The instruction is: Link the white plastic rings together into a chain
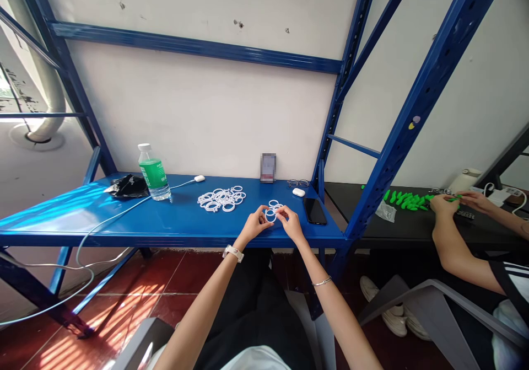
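At the front of the blue table, my left hand (255, 225) pinches the left side of a white ring (270, 213). My right hand (291, 223) is closed at the right side of the same ring, fingers pressed together. More white rings (273, 204) show just behind and overlap it in view, so I cannot tell whether they are joined to it. To the left of my hands lies a loose pile of several white rings (221, 199) on the tabletop.
A black phone (314, 211), white earphone case (298, 192) and glasses (298, 183) lie to the right. A small upright screen (268, 168) stands behind. Leftward are a bottle (154, 172), black bag (129, 186) and white cable (111, 219). A co-worker's hands (445, 203) handle green pieces (409, 200).
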Available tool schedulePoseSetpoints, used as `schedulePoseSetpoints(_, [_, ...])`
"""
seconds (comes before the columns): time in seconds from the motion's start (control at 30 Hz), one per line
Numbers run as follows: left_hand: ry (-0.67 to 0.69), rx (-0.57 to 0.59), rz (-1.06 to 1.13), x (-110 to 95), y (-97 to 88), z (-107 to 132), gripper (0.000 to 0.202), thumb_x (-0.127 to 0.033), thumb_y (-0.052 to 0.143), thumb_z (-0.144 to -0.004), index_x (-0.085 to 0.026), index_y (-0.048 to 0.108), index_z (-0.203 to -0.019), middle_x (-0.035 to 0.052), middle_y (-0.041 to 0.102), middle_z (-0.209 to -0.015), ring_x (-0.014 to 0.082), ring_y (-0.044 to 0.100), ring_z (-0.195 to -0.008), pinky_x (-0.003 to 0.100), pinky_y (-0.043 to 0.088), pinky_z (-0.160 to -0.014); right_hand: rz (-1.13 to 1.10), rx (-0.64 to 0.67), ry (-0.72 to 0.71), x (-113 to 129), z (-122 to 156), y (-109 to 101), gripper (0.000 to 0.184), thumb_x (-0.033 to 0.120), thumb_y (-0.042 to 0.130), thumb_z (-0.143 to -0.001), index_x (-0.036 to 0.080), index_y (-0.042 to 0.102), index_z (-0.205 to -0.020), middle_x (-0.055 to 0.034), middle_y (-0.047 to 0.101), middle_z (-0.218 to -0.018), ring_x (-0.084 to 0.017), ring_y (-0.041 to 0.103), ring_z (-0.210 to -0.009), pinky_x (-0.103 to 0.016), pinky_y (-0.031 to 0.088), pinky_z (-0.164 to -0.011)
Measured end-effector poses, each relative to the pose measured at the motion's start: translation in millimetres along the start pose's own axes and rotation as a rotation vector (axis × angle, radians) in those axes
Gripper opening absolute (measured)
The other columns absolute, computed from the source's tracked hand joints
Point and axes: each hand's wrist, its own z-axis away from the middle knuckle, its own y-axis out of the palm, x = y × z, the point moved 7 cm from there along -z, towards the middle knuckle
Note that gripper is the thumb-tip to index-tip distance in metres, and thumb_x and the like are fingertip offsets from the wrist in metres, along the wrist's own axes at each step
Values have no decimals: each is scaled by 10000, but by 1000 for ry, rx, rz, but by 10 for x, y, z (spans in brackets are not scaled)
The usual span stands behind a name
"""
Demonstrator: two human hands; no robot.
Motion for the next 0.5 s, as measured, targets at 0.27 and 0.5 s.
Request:
schedulePoseSetpoints(0.27, [-6,9,-27,-3,5,2,463,-432,700,-747,-220,524,-1120,-74,572,-650,133,574,-575,228,430,-577,12,0,-5,-9,3,-2,141,310,535,-882,221,626,-823,-54,697,-859,-225,658,-780,-341,526,-732])
schedulePoseSetpoints(0.5, [-1,12,-30,5,7,0,467,-463,688,-757,-218,532,-1123,-65,572,-657,136,564,-580,230,425,-578,7,2,12,5,6,-7,151,320,530,-884,225,623,-813,-60,700,-854,-235,672,-795,-349,542,-738])
